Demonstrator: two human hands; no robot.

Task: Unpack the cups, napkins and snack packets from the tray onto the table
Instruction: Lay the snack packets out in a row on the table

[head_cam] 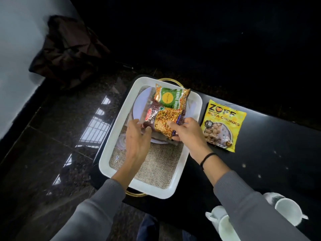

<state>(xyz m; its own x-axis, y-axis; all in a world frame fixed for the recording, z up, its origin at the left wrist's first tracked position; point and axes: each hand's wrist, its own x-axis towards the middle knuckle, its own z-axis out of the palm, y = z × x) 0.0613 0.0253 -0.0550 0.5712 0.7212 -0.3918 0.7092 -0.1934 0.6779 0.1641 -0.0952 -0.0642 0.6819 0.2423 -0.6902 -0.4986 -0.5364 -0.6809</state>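
A white rectangular tray (111,145) with gold handles sits at the left end of a black table (269,162). In it lie a burlap mat, a white plate, a green snack packet (171,98) and a maroon mixture packet (163,119). My left hand (137,138) grips the maroon packet's near left edge. My right hand (187,133) pinches its near right corner. A yellow soya chunks packet (224,124) lies on the table right of the tray. Two white cups (288,211) (224,225) stand at the near right, partly behind my right sleeve.
A clear glass item (121,141) lies in the tray just left of my left hand. A dark cloth bundle (66,53) sits on the glossy floor at the far left. The table's left edge runs just beside the tray.
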